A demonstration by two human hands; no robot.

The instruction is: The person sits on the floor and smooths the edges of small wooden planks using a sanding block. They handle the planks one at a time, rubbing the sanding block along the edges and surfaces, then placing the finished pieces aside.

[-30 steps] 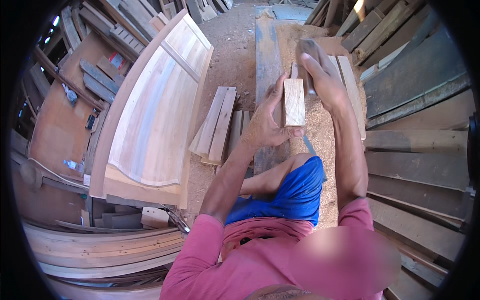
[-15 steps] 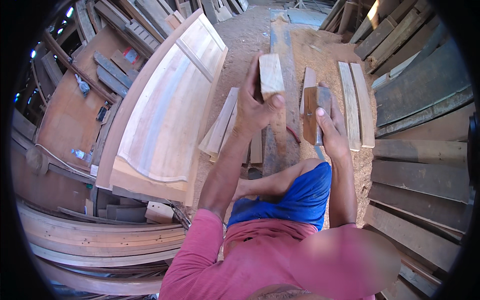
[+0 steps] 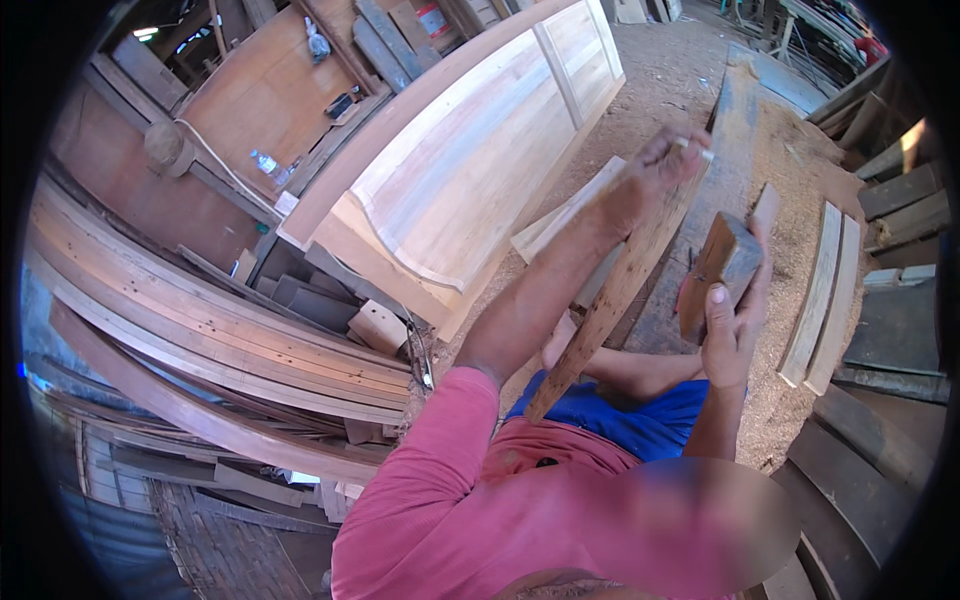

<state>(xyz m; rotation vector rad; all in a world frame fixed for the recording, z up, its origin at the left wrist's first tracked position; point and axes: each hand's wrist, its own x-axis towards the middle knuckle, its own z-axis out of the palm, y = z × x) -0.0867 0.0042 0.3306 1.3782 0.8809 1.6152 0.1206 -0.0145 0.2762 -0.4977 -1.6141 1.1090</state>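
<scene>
Long, narrow, brown wooden board (image 3: 617,300) slants from the left hand (image 3: 660,172), closed around its far end, toward the torso; the right hand (image 3: 728,338), beside it, grips a brown rectangular wooden block (image 3: 712,270).

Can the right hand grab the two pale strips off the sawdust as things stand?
Probably not: the right hand is full, gripping the brown wooden block. The way looks free otherwise, with seemingly just sawdust before the pale strips.
</scene>
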